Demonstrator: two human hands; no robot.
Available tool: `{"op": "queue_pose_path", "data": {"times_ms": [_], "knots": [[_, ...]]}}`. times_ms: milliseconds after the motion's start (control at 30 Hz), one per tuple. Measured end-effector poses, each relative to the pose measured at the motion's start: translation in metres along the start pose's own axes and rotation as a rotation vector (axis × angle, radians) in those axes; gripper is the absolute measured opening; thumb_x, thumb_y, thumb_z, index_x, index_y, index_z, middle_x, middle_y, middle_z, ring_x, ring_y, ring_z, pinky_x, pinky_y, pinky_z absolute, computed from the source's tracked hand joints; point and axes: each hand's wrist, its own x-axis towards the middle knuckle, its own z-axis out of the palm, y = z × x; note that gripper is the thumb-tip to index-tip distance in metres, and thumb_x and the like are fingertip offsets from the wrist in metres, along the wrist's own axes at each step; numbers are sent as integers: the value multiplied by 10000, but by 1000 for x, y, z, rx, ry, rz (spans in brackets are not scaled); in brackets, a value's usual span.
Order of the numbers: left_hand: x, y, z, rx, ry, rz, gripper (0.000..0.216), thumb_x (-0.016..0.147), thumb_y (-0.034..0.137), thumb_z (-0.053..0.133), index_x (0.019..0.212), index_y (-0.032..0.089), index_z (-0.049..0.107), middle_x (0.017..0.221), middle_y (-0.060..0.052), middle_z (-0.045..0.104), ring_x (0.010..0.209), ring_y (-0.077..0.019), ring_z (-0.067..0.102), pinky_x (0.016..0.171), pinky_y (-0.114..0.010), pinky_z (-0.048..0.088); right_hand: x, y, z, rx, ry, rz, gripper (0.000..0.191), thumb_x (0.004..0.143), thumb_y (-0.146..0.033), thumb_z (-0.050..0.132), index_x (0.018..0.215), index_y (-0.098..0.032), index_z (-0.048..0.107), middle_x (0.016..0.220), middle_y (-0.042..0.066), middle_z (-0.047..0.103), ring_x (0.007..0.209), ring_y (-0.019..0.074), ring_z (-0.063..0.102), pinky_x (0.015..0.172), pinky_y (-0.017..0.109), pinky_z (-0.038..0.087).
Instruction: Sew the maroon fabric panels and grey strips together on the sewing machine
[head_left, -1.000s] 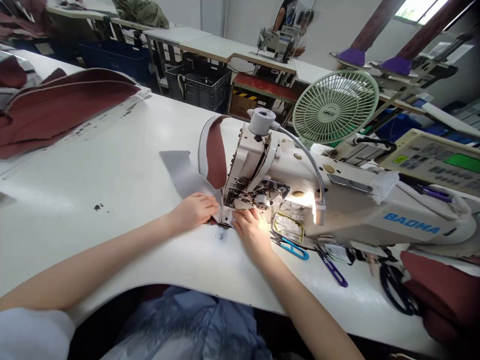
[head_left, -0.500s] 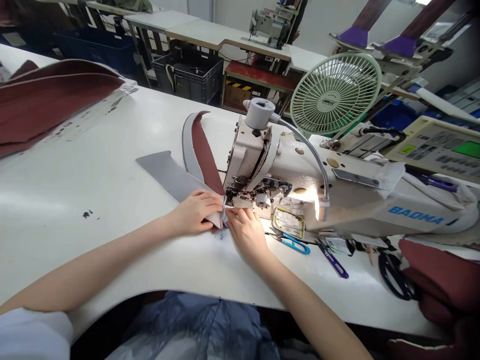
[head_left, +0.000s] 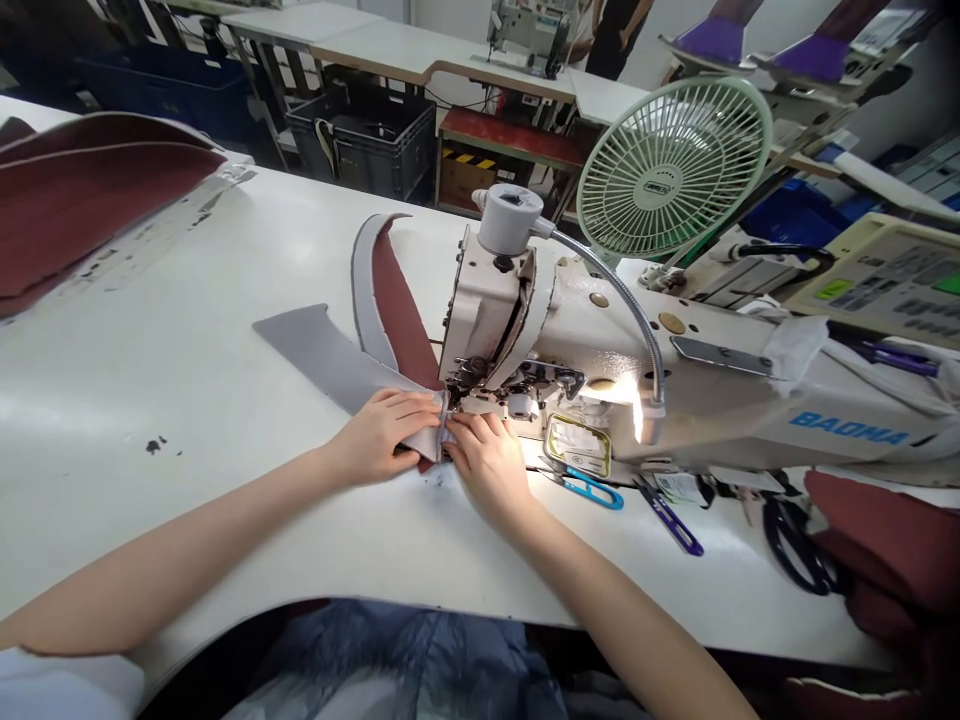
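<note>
The left hand, nearly closed, has hold of one grey strip, which extends beyond it; the right hand rests half-bent at the strip's end, grip impossible to tell. One maroon strip and one sewing machine stand beyond both hands; right of them lie two thread snips and one tin.
</note>
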Motion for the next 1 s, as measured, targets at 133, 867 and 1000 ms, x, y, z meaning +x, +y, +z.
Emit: {"op": "queue_pose_path", "data": {"times_ms": [133,867,1000], "knots": [[0,0,0,14,10,9,372,778,128,516,1128,206,614,1274,-73,633,1244,-246,537,1019,-414,395,0,0,2,-5,0,-5,210,956,-321,565,1084,-188,665,1129,80,677,971,207,545,869,357,375],[0,-2,-5,239,-100,181,287,908,202,516,1176,222,617,1343,-44,596,1310,-241,468,1084,-407,336,-12,12,-6,314,64,-9,209,956,-211,547,1068,-249,720,1102,25,721,958,201,570,837,356,431],[0,-2,-4,191,-120,109,304,885,200,529,1181,208,599,1333,-58,601,1310,-226,479,1073,-380,366,-10,8,-2,324,43,-49,248,986,-227,499,1145,-240,689,1179,34,701,1024,196,578,855,368,426]]}}
